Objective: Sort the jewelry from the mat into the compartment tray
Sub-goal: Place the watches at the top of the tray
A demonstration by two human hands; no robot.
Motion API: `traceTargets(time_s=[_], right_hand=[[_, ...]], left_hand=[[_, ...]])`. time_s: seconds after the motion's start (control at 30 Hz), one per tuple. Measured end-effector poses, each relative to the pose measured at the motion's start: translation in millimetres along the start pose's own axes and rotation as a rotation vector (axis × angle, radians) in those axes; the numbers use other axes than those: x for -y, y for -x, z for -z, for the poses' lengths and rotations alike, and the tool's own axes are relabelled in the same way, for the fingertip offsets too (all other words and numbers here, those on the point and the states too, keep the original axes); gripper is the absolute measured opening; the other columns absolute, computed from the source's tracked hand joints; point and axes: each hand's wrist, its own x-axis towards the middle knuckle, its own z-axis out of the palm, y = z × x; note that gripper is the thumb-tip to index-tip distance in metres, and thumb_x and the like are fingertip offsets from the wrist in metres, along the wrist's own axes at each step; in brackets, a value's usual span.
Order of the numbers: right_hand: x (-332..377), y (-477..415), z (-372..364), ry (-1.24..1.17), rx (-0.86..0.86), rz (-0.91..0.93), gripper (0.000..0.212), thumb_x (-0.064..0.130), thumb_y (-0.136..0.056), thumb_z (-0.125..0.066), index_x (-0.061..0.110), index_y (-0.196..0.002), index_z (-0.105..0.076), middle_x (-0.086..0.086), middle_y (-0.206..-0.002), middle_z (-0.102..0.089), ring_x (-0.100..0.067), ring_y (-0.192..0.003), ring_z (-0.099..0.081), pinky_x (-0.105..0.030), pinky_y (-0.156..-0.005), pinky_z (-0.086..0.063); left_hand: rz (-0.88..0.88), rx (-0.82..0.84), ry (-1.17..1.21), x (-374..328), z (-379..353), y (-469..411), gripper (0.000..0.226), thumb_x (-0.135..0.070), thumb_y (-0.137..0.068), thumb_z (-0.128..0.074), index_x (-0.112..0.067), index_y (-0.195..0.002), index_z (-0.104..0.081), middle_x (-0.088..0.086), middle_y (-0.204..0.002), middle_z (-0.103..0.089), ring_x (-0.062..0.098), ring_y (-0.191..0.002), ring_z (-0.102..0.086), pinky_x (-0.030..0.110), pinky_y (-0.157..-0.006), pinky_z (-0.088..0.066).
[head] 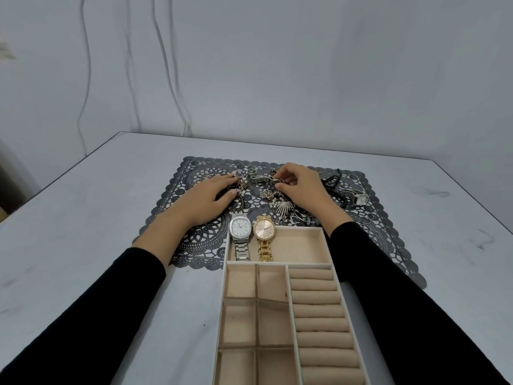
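- Beyond the velvety tray point(222, 301), tangled metal jewelry point(270, 194) is heaped on a scalloped lace mat point(200, 245).
- The left hand point(205, 201) is laid flat on it, grip open.
- A piece is pinched in the grip of the right hand point(302, 187).

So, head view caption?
Left hand presses and right hand pinches jewelry on the mat; silver watch and gold watch lie in the tray.

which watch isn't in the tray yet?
The square-faced watch on the mat's right side; the silver watch and gold watch lie in the tray's far compartment.
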Motion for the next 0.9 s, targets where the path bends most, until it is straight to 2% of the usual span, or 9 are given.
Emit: traceTargets(time_s=[0.2, 0.5, 0.6, 0.73, 0.9], right_hand=[[0.2, 1.7, 1.7, -0.011, 0.0, -0.012, 0.013, 0.012, -0.085, -0.067, 0.018, -0.096, -0.065, -0.002, -0.097, -0.065, -0.014, -0.09, -0.058, -0.029, -0.085, -0.049], [1.4, 1.2, 4.9, -0.075, -0.019, -0.022, 0.011, 0.009, -0.089, -0.062, 0.015, -0.099, -0.062, 0.002, -0.088, -0.058, -0.013, -0.082, -0.054, -0.022, -0.073, -0.043], [2.2, -1.1, 5.7, -0.138, -0.05, -0.034, 0.012, 0.009, -0.089, -0.061, 0.015, -0.099, -0.062, 0.006, -0.085, -0.056, -0.008, -0.077, -0.052, -0.013, -0.068, -0.041], [3.4, -3.2, 5.6, -0.244, -0.066, -0.04, 0.014, 0.009, -0.09, -0.061, 0.013, -0.103, -0.064, 0.006, -0.092, -0.061, -0.002, -0.081, -0.055, -0.011, -0.073, -0.042], [0.5, -7.5, 7.3, -0.347, -0.092, -0.048, 0.015, 0.011, -0.091, -0.061, 0.019, -0.101, -0.067, 0.003, -0.094, -0.068, -0.004, -0.081, -0.062, -0.012, -0.071, -0.045]], left_hand=[[0.007, -0.024, 0.015, -0.1, 0.1, 1.6, 0.049, -0.04, -0.103, -0.041, -0.024, -0.149, -0.039, -0.005, -0.156, -0.035, 0.014, -0.145, -0.029, 0.034, -0.118, -0.022], [0.048, -0.069, 0.065, -2.6, 4.3, -1.8, 0.044, -0.035, -0.102, -0.046, -0.024, -0.144, -0.047, -0.003, -0.149, -0.046, 0.017, -0.137, -0.042, 0.034, -0.112, -0.031], [0.063, -0.089, 0.087, 0.5, 6.1, -5.5, 0.043, -0.036, -0.102, -0.045, -0.024, -0.143, -0.048, -0.002, -0.147, -0.049, 0.019, -0.132, -0.047, 0.034, -0.108, -0.034], [0.068, -0.101, 0.085, 1.8, 5.7, -13.2, 0.042, -0.035, -0.103, -0.044, -0.023, -0.142, -0.048, -0.002, -0.146, -0.05, 0.019, -0.133, -0.047, 0.034, -0.108, -0.034], [-0.01, -0.129, 0.094, -5.1, 2.6, -30.3, 0.038, -0.033, -0.102, -0.045, -0.022, -0.137, -0.055, -0.004, -0.143, -0.053, 0.016, -0.13, -0.05, 0.034, -0.109, -0.037]])
